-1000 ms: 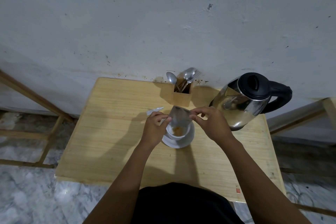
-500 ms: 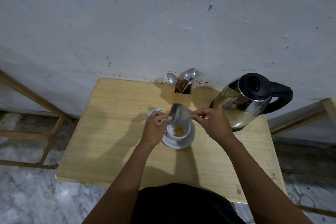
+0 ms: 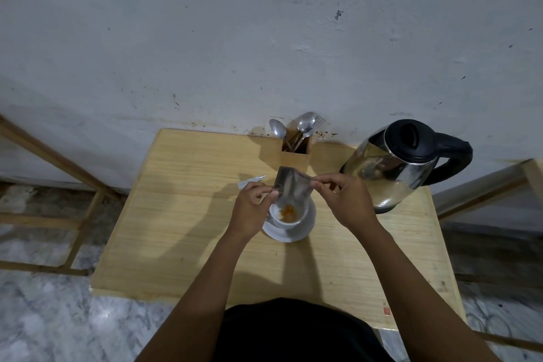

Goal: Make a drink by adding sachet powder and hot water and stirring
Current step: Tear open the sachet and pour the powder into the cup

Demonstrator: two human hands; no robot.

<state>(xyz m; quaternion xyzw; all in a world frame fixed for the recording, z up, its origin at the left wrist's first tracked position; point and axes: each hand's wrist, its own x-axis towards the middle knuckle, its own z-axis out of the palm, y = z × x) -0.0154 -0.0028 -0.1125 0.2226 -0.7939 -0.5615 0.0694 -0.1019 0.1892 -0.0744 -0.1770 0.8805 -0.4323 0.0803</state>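
Note:
A silver sachet hangs upended over a white cup that stands on a white saucer. Orange powder lies in the bottom of the cup. My left hand pinches the sachet's left edge, and my right hand pinches its right edge. Both hands hover just above the cup. A steel kettle with a black lid and handle stands to the right, close behind my right hand.
A wooden holder with spoons and a fork stands at the back of the wooden table, against the wall. A torn sachet strip lies left of the cup. Wooden frames flank the table on both sides.
The sachet has tipped a little and its top edge has shifted left. Both hands stay at the cup with the same grip.

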